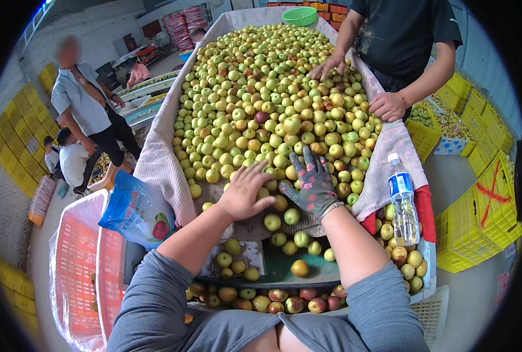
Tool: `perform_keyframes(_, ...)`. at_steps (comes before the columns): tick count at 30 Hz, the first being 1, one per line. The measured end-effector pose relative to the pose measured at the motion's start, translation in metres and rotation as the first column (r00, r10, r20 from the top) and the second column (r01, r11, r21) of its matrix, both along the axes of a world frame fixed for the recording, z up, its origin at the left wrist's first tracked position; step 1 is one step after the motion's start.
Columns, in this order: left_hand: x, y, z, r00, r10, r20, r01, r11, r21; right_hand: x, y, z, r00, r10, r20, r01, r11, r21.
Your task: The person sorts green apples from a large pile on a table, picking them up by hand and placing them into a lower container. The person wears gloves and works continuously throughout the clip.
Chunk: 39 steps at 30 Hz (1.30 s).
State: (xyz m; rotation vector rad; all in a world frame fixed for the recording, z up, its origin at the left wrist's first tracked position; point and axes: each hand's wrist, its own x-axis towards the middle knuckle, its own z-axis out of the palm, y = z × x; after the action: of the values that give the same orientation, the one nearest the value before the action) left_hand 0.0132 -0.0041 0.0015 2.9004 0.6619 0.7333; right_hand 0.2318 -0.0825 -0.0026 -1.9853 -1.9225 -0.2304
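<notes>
A large heap of green and brownish jujubes (252,105) fills the cloth-lined sorting table (166,163) before me. My left hand (247,191) is bare and lies palm down at the heap's near edge, fingers spread over the fruit. Beside it, my right hand (311,182) wears a dark glove with a red flower pattern; its fingers are spread against the jujubes too. Neither hand is closed around a fruit, though the palms are hidden. Below my wrists, loose jujubes (292,215) lie on the cloth and on a green surface (283,268). Darker, redder jujubes (294,303) sit in a trough nearest my body.
A water bottle (402,202) stands at right, a blue-and-white bag (140,211) at left near a lined red basket (76,264). Across the heap, a co-worker's hand (329,66) touches fruit; the other hand (388,107) rests on the rim. Yellow crates (476,215) stand right.
</notes>
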Motion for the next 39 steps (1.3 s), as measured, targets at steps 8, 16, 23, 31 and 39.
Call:
perform_keyframes(8, 0.049, 0.084, 0.031, 0.878, 0.251, 0.409, -0.282, 0.959, 0.017, -0.011, -0.004, 0.007, 0.987, 0.094, 0.131, -0.085, 0.994, -0.073)
perform_keyframes(16, 0.100, 0.139, 0.053, 0.836, 0.520, -0.176, -0.526, 0.850, 0.014, -0.008, -0.006, 0.008, 0.990, 0.134, 0.051, -0.133, 0.991, -0.025)
perform_keyframes(23, 0.100, 0.125, 0.043, 0.645, 0.563, 0.516, -0.409, 0.825, -0.389, -0.013, -0.001, 0.004, 0.988, 0.135, 0.069, -0.132, 0.990, -0.049)
perform_keyframes(31, 0.165, -0.095, 0.123, 0.478, -0.593, 0.648, 0.864, 0.449, -0.226, 0.014, 0.036, -0.059, 0.919, 0.161, -0.361, -0.148, 0.987, 0.063)
perform_keyframes(39, 0.148, 0.052, 0.047, 0.950, 0.311, -0.007, -0.308, 0.942, 0.132, -0.011, 0.006, -0.007, 0.976, 0.202, 0.078, -0.210, 0.971, 0.110)
